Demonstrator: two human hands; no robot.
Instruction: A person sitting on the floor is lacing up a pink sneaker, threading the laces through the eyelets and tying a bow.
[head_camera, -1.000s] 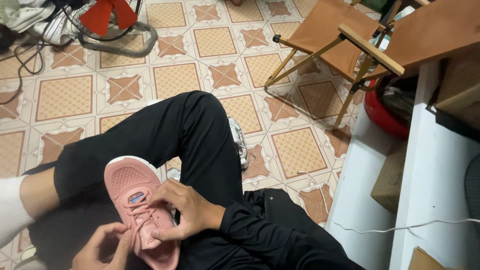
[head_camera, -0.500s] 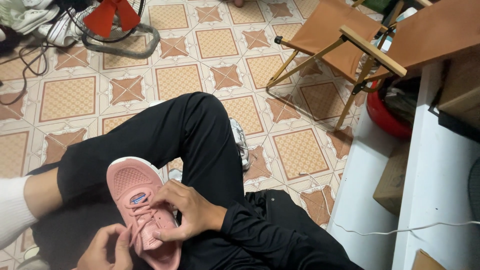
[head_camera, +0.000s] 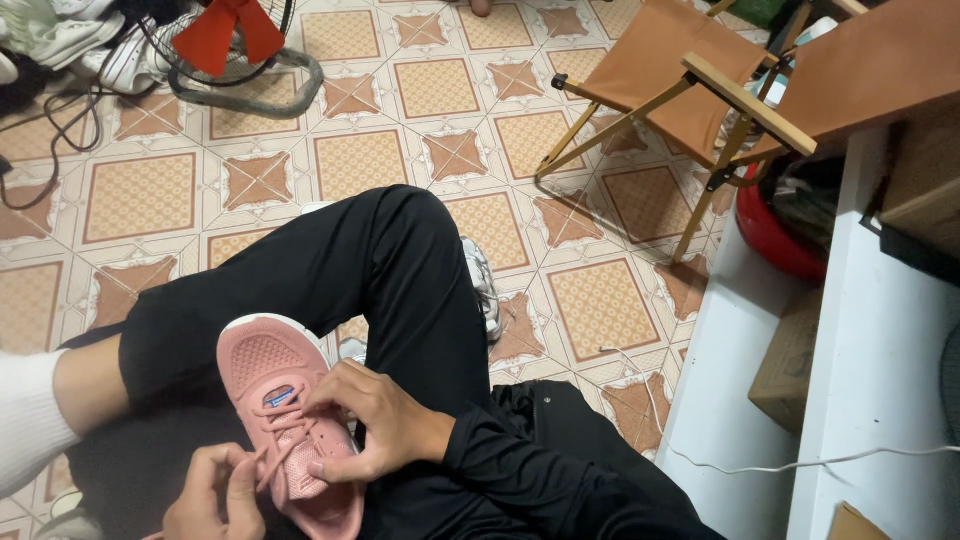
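Note:
A pink sneaker (head_camera: 270, 380) with pink laces rests on my lap, toe pointing away from me, against my black trousers (head_camera: 390, 270). My right hand (head_camera: 375, 420) lies across the shoe's right side, thumb and fingers pinching the laces near the tongue. At the bottom edge my left hand (head_camera: 215, 495) is curled around a lace end beside the shoe's opening, partly cut off by the frame. A white sock (head_camera: 30, 415) covers my foot at the left.
A white sneaker (head_camera: 483, 285) lies on the patterned tile floor behind my knee. A folding chair with tan fabric (head_camera: 660, 75) stands at the upper right, a red fan (head_camera: 225, 40) with cables at the upper left. White shelving (head_camera: 880, 330) with a white cord fills the right side.
Both hands stay on the laces; my left hand has shifted slightly up toward the shoe. The view has drifted a little, moving everything slightly right.

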